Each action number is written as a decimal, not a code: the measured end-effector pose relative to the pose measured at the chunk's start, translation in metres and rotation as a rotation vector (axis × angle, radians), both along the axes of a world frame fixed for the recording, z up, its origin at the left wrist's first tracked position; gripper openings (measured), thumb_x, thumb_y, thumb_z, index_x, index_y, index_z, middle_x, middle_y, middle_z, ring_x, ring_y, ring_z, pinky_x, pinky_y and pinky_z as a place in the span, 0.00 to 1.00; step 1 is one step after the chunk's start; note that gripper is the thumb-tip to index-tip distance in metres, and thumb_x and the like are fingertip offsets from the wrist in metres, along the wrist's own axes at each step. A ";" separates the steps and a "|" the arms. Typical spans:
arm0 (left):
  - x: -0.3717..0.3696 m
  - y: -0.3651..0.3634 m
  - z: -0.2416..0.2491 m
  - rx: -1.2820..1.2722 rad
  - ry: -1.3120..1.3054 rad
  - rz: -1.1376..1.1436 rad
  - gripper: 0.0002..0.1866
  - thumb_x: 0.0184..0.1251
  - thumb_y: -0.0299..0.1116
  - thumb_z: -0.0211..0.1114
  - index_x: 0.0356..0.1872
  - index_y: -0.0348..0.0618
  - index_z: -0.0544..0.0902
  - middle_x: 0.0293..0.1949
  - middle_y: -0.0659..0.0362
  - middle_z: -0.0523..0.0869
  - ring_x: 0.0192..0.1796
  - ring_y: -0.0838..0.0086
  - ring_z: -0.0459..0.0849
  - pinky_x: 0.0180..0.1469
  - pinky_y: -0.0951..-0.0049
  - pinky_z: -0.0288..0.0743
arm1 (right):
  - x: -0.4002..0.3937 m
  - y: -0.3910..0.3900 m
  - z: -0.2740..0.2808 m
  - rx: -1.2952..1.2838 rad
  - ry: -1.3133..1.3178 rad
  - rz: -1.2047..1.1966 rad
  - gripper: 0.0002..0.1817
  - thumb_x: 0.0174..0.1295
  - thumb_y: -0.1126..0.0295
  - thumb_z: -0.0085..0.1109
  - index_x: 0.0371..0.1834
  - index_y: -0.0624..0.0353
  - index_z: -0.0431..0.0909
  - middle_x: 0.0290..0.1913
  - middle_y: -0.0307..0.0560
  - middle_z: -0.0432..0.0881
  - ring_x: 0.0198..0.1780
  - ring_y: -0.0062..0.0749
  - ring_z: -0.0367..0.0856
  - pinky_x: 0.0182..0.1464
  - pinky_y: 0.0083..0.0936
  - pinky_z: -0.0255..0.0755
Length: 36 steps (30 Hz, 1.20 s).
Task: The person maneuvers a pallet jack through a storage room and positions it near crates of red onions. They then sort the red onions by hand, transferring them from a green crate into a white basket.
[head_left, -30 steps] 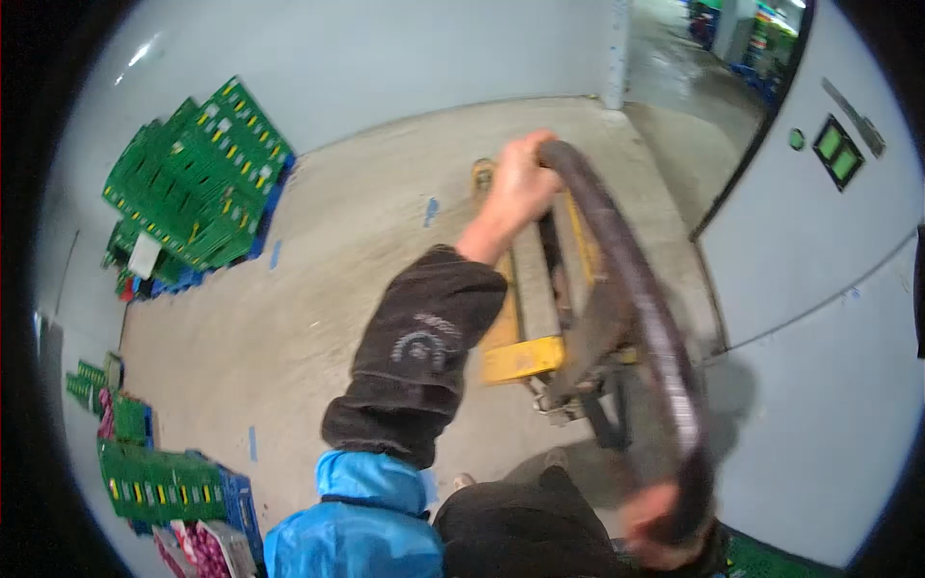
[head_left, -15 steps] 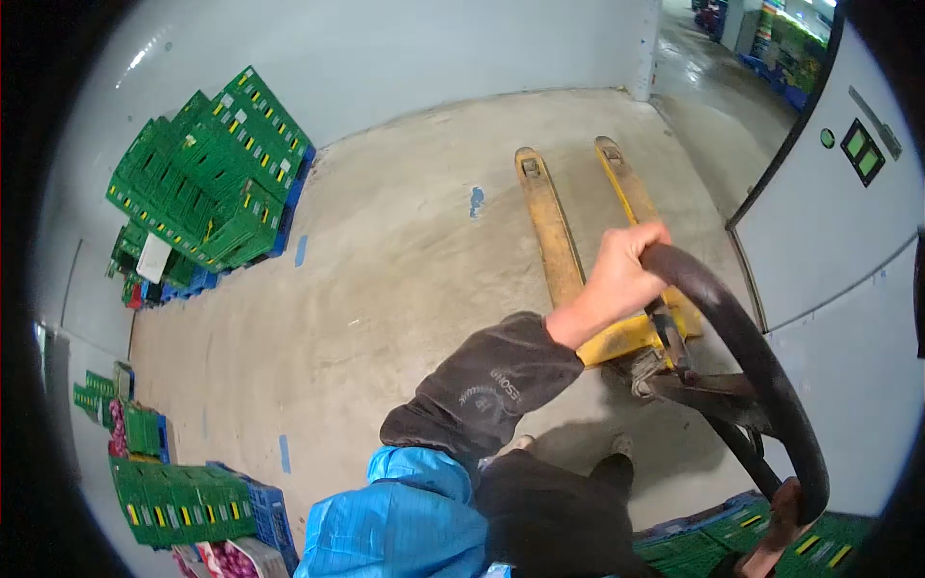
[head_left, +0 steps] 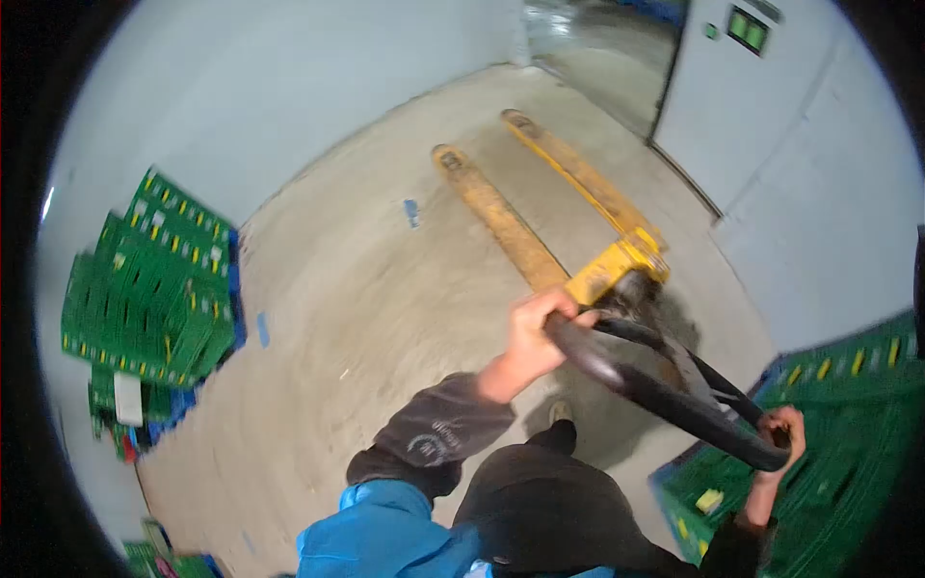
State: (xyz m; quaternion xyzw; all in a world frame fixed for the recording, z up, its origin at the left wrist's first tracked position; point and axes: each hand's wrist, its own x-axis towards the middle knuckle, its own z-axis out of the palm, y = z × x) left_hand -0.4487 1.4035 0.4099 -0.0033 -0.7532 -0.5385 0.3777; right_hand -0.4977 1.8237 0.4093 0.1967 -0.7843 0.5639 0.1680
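A yellow pallet jack (head_left: 501, 223) stands on the floor ahead of me, its two worn forks pointing away toward the doorway. Its black looped handle (head_left: 655, 400) is tilted toward my body. My left hand (head_left: 540, 337) is closed round the left end of the loop. At the other end, my right hand (head_left: 782, 438) wraps round the handle's right side. Nothing lies on the forks. The handle partly covers the jack's wheel and pump area.
Stacked green crates (head_left: 154, 289) stand on blue pallets by the left wall. More green crates (head_left: 848, 433) are close on my right. An open doorway (head_left: 607, 67) is at the back, beside a pale wall panel (head_left: 771, 125). Concrete floor (head_left: 328, 318) spreads to the left.
The pallet jack has turned, its forks now angling further left. The handle has swung lower, and my right hand has come more into view. My view has shifted right, showing more crates there.
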 end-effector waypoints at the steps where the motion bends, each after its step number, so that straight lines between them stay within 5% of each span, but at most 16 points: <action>1: 0.017 -0.003 -0.005 -0.028 0.019 -0.044 0.15 0.47 0.17 0.72 0.22 0.40 0.71 0.20 0.58 0.77 0.24 0.73 0.78 0.29 0.73 0.73 | 0.018 -0.005 -0.003 -0.038 0.015 -0.038 0.07 0.54 0.85 0.50 0.32 0.62 0.72 0.32 0.40 0.71 0.31 0.24 0.71 0.37 0.21 0.68; 2: 0.035 -0.004 -0.010 -0.025 0.025 -0.094 0.15 0.47 0.17 0.72 0.22 0.40 0.71 0.20 0.58 0.77 0.24 0.73 0.78 0.29 0.73 0.73 | 0.039 -0.017 0.006 0.145 0.152 -0.068 0.08 0.50 0.85 0.53 0.33 0.62 0.73 0.29 0.39 0.72 0.32 0.25 0.72 0.39 0.22 0.69; 7: 0.119 -0.005 -0.024 -0.117 -0.065 -0.307 0.19 0.41 0.19 0.75 0.22 0.41 0.69 0.24 0.57 0.75 0.29 0.64 0.78 0.37 0.68 0.76 | 0.127 -0.025 0.006 0.246 0.102 -0.072 0.13 0.44 0.88 0.56 0.33 0.62 0.72 0.27 0.38 0.72 0.32 0.26 0.71 0.38 0.22 0.68; 9: 0.150 -0.008 -0.032 -0.078 -0.105 -0.450 0.16 0.42 0.16 0.73 0.21 0.40 0.70 0.23 0.58 0.76 0.29 0.65 0.77 0.45 0.63 0.76 | 0.165 -0.026 -0.002 0.041 -0.207 -0.089 0.14 0.44 0.87 0.58 0.34 0.62 0.73 0.29 0.39 0.72 0.33 0.27 0.71 0.38 0.22 0.67; 13: 0.160 -0.013 -0.032 -0.180 -0.119 -0.521 0.17 0.40 0.17 0.74 0.21 0.41 0.70 0.22 0.58 0.75 0.30 0.67 0.77 0.51 0.61 0.75 | 0.175 -0.033 0.012 0.268 -0.005 -0.023 0.15 0.49 0.87 0.59 0.40 0.63 0.75 0.32 0.40 0.71 0.38 0.28 0.74 0.42 0.23 0.70; 17: 0.163 -0.026 -0.031 -0.251 -0.092 -0.574 0.17 0.42 0.20 0.75 0.22 0.42 0.71 0.21 0.59 0.74 0.29 0.67 0.76 0.54 0.59 0.74 | 0.184 -0.047 0.025 0.095 -0.162 -0.063 0.15 0.55 0.84 0.59 0.45 0.63 0.75 0.38 0.40 0.74 0.41 0.27 0.75 0.47 0.22 0.70; 21: 0.157 -0.039 -0.032 -0.354 -0.039 -0.759 0.14 0.41 0.27 0.74 0.18 0.41 0.72 0.20 0.57 0.75 0.28 0.62 0.78 0.50 0.57 0.76 | 0.194 -0.044 0.014 0.010 0.018 -0.147 0.18 0.59 0.84 0.57 0.53 0.63 0.73 0.43 0.39 0.75 0.46 0.24 0.76 0.52 0.21 0.71; 22: 0.157 -0.036 -0.024 -0.355 -0.081 -0.785 0.08 0.37 0.24 0.65 0.19 0.40 0.73 0.19 0.57 0.74 0.29 0.60 0.78 0.51 0.58 0.75 | 0.196 -0.043 0.013 -0.010 -0.004 -0.198 0.19 0.59 0.84 0.57 0.55 0.62 0.72 0.45 0.40 0.75 0.49 0.25 0.76 0.54 0.22 0.71; 25: 0.136 -0.032 -0.007 -0.415 -0.101 -0.954 0.09 0.40 0.23 0.67 0.19 0.40 0.73 0.18 0.57 0.70 0.26 0.59 0.75 0.47 0.60 0.75 | 0.191 -0.038 0.032 0.049 -0.032 -0.273 0.20 0.60 0.82 0.59 0.56 0.62 0.71 0.49 0.41 0.77 0.54 0.26 0.76 0.59 0.25 0.71; 30: 0.105 -0.024 0.021 -0.534 -0.024 -1.296 0.17 0.41 0.31 0.77 0.16 0.42 0.72 0.16 0.57 0.71 0.21 0.61 0.73 0.27 0.66 0.67 | 0.189 -0.038 0.057 0.154 0.021 -0.413 0.18 0.59 0.78 0.62 0.53 0.60 0.74 0.48 0.43 0.78 0.53 0.24 0.76 0.54 0.25 0.73; 33: 0.083 -0.009 0.032 -0.582 0.005 -1.464 0.18 0.43 0.32 0.77 0.16 0.42 0.71 0.15 0.56 0.71 0.19 0.60 0.72 0.25 0.66 0.66 | 0.194 -0.038 0.070 0.339 0.071 -0.655 0.21 0.56 0.78 0.63 0.54 0.59 0.73 0.51 0.50 0.79 0.50 0.35 0.81 0.51 0.30 0.76; 36: 0.061 0.027 0.033 -0.754 -0.120 -1.521 0.16 0.45 0.34 0.77 0.17 0.42 0.75 0.15 0.57 0.74 0.19 0.62 0.75 0.25 0.68 0.68 | 0.218 -0.031 0.068 0.363 -0.183 -0.898 0.28 0.56 0.78 0.58 0.63 0.59 0.67 0.51 0.50 0.80 0.50 0.38 0.81 0.52 0.33 0.77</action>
